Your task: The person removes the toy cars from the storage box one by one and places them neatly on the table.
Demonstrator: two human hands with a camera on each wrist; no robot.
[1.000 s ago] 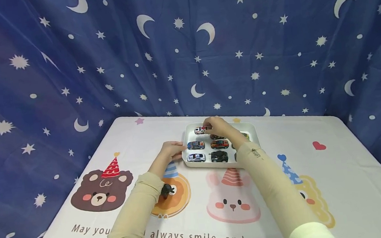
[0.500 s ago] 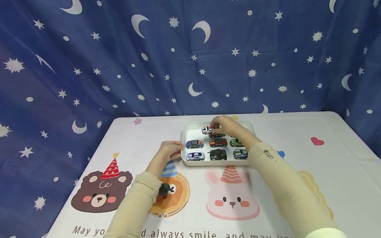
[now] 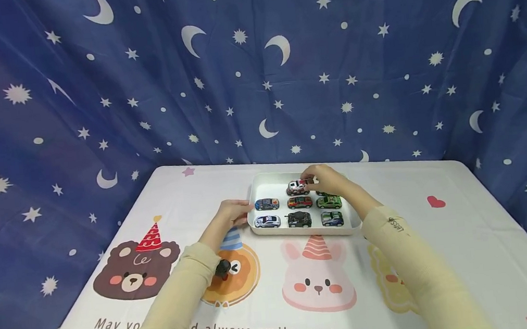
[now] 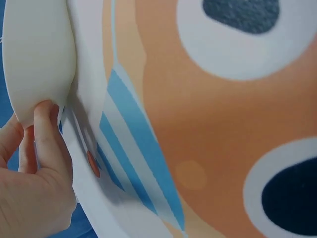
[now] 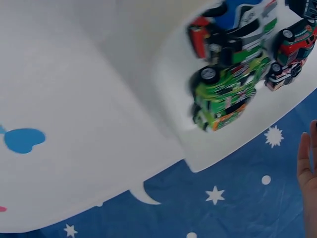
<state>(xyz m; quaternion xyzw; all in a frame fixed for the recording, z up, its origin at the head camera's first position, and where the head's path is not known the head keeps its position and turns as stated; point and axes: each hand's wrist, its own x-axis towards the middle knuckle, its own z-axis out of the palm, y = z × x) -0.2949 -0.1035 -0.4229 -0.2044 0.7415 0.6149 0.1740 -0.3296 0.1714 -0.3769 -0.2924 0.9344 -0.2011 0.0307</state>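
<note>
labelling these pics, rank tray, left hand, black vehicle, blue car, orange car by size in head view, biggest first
1. Tray
2. Left hand
3. Black vehicle
4. Blue car, orange car: too alike to rank

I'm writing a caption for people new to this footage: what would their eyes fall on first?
Probably the blue moon-and-star backdrop, which fills roughly the upper half of the head view. Next comes the white tray of colourful toy cars near the far side of the cartoon tablecloth. The left hand grips its left side, while the right hand holds a white-and-red car toward its back.
</note>
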